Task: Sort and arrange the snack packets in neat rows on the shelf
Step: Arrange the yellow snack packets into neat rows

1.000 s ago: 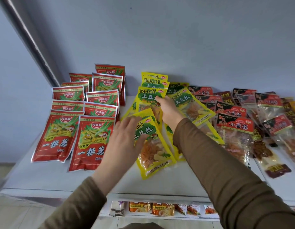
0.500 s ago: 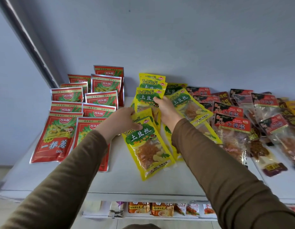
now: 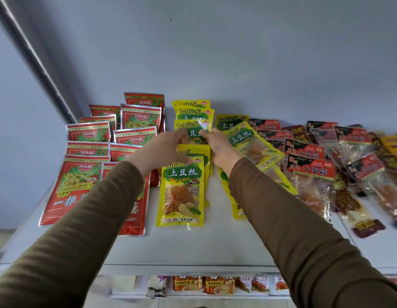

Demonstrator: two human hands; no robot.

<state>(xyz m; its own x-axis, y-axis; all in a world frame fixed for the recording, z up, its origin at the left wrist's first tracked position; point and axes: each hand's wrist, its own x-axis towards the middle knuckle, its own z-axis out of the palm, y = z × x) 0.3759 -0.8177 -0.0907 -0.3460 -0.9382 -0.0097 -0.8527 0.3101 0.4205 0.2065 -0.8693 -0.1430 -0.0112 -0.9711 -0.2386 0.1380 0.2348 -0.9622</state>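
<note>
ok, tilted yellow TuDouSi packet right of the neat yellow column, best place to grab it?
Judgement: pinch the tilted yellow packet at its top-left corner, coming from the left. It lies flat and skewed across its neighbours; the right forearm hides its lower end, the red-and-black packets crowd its right, and the right hand is already beside that corner.

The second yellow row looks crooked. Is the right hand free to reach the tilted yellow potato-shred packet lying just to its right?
Probably yes. The right hand lies right beside the tilted yellow potato-shred packet, with nothing lying over that packet's top face, though its fingertips seem busy on the yellow packet in the left column.
</note>
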